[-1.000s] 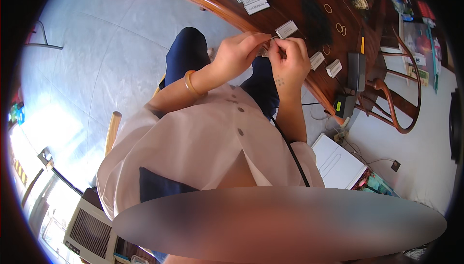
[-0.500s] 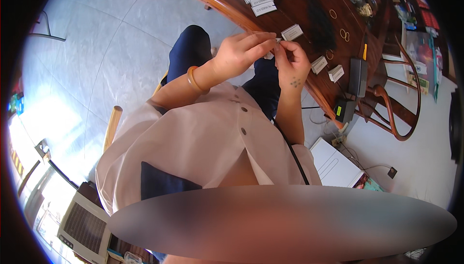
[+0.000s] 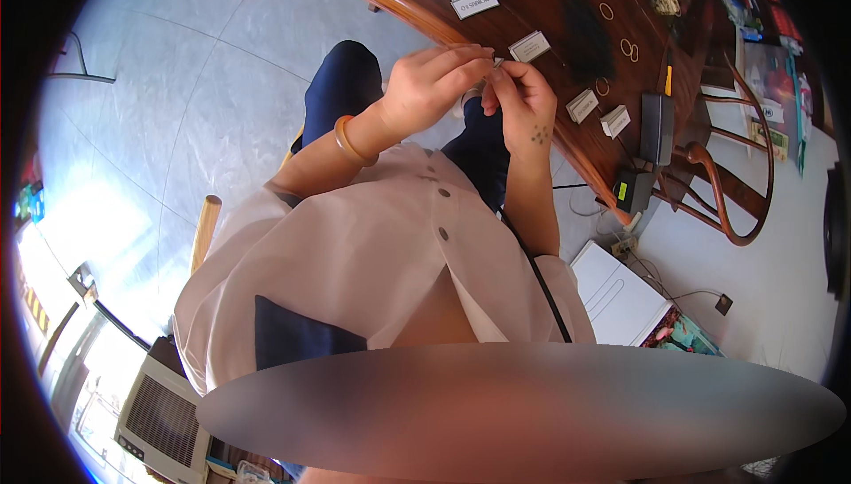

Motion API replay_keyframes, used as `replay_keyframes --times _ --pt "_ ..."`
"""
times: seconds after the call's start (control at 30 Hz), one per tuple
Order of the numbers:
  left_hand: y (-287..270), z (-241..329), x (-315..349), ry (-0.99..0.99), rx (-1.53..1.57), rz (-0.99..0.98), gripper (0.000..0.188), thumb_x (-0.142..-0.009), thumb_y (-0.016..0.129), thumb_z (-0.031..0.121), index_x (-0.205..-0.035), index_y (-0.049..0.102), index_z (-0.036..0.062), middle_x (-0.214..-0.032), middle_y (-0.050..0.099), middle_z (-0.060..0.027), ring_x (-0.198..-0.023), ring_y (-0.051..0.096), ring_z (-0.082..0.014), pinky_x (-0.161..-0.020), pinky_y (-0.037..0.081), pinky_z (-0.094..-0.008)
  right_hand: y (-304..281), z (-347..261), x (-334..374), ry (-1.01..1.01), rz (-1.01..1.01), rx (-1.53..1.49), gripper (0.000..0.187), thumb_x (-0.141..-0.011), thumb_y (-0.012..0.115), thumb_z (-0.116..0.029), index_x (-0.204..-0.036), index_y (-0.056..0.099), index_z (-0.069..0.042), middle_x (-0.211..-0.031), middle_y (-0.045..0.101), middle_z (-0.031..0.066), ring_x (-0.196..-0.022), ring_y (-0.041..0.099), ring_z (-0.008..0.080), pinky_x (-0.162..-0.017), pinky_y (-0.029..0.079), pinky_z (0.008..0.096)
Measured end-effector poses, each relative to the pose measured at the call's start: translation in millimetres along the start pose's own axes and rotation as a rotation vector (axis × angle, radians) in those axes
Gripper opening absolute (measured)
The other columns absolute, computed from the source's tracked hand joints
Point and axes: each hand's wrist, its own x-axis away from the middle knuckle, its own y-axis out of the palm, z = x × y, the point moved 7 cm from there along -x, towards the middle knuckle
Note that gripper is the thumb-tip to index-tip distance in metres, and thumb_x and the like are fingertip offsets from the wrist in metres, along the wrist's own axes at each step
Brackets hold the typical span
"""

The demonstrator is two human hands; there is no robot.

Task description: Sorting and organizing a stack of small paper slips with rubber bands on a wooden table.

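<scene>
My left hand (image 3: 436,85) and my right hand (image 3: 529,112) meet at the table's near edge with their fingertips pinched together. A small whitish edge (image 3: 498,63) shows between the fingertips; most of it is hidden and its kind cannot be made out. Just beyond the fingers a small stack of white printed cards (image 3: 530,46) lies on the dark wooden table (image 3: 532,5). Two more small stacks, a left one (image 3: 581,106) and a right one (image 3: 615,121), lie to the right of my right hand. Farther off, many overlapping white cards (image 3: 474,3) are spread in rows.
Several yellowish rubber bands (image 3: 629,50) lie on the table. A black box (image 3: 656,129) stands at its right end, with a smaller black device (image 3: 631,193) beside it. Beyond is a curved wooden chair (image 3: 753,209). A white box (image 3: 616,293) and cables are on the floor.
Both hands have shifted slightly left in the picture, along with the whole view. The fingertips stay pinched together. The card stacks keep their places on the table.
</scene>
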Motion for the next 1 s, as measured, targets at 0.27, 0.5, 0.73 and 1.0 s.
replay_keyframes --times 0.27,0.5,0.73,1.0 --pt "8 -17 12 -0.348 0.211 -0.068 0.027 -0.071 0.060 -0.010 -0.094 0.056 0.0021 -0.090 0.064 -0.0093 -0.072 0.064 -0.0217 -0.060 0.052 -0.0262 -14 -22 3 -0.258 0.022 0.298 0.013 -0.081 0.062 -0.007 -0.091 0.059 0.000 -0.079 0.058 0.0033 -0.068 0.055 0.0069 -0.059 0.044 0.0189" --pt "22 -15 18 -0.661 0.778 -0.249 0.021 -0.078 0.059 -0.007 -0.098 0.055 -0.0017 -0.096 0.060 -0.0082 -0.087 0.062 -0.0169 -0.080 0.050 -0.0270 -13 -13 -1 0.088 -0.225 -0.026 0.015 -0.081 0.063 -0.008 -0.092 0.061 0.000 -0.085 0.060 0.0020 -0.078 0.053 0.0084 -0.073 0.042 0.0217" --pt "29 -15 23 -0.866 1.032 -0.214 0.022 -0.079 0.057 -0.007 -0.100 0.051 -0.0018 -0.093 0.062 -0.0090 -0.085 0.062 -0.0149 -0.072 0.051 -0.0232 -17 -32 1 -0.213 0.006 0.015 0.012 -0.078 0.063 0.000 -0.090 0.060 0.000 -0.087 0.062 0.0060 -0.079 0.056 0.0105 -0.070 0.045 0.0218" --pt "38 -21 33 -1.076 1.149 -0.184 0.020 -0.079 0.055 -0.007 -0.098 0.050 -0.0013 -0.091 0.061 -0.0084 -0.077 0.061 -0.0108 -0.063 0.049 -0.0205 10 -74 24 -0.958 -0.049 0.761 0.028 -0.066 0.066 0.006 -0.090 0.060 -0.008 -0.084 0.060 0.0041 -0.076 0.058 0.0223 -0.065 0.046 0.0307"
